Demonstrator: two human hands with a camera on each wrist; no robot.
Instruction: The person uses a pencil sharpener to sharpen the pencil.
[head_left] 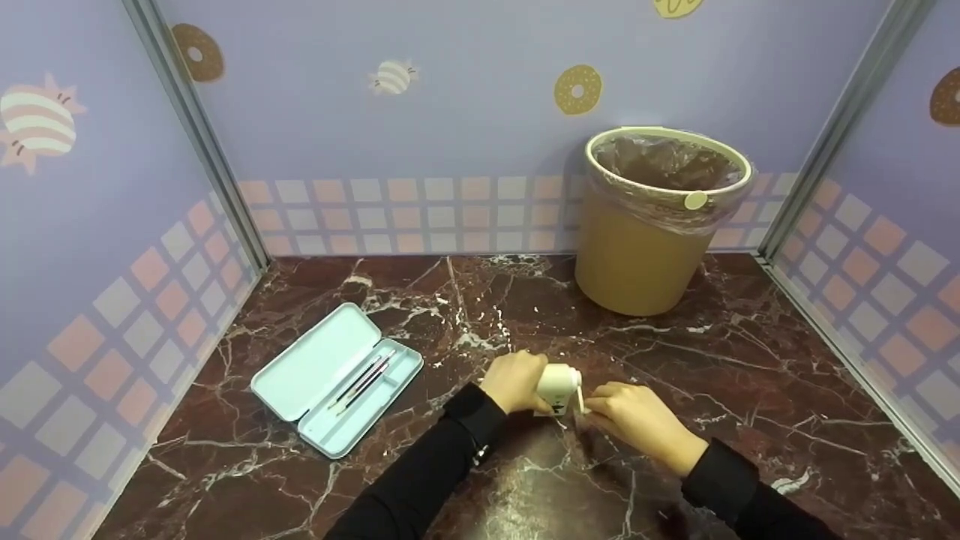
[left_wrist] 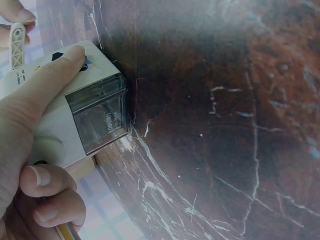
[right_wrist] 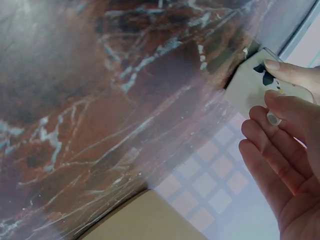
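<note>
My left hand (head_left: 516,381) grips a white hand-crank pencil sharpener (head_left: 556,382) just above the marble table. The thumb lies across its printed face in the left wrist view, where a dark see-through shavings drawer (left_wrist: 102,117) shows. Below the curled fingers a short stretch of yellow pencil (left_wrist: 66,231) is visible; whether its end sits inside the sharpener is hidden. On the other side my right hand (head_left: 634,414) pinches the knob (right_wrist: 273,119) of the crank arm (left_wrist: 17,47) between thumb and forefinger.
An open light-blue pencil case (head_left: 311,364) lies on the left, several pencils (head_left: 367,384) in its tray. A tan bin (head_left: 637,259) with a plastic liner stands at the back right. Patterned walls (head_left: 450,112) enclose the marble table (head_left: 750,360).
</note>
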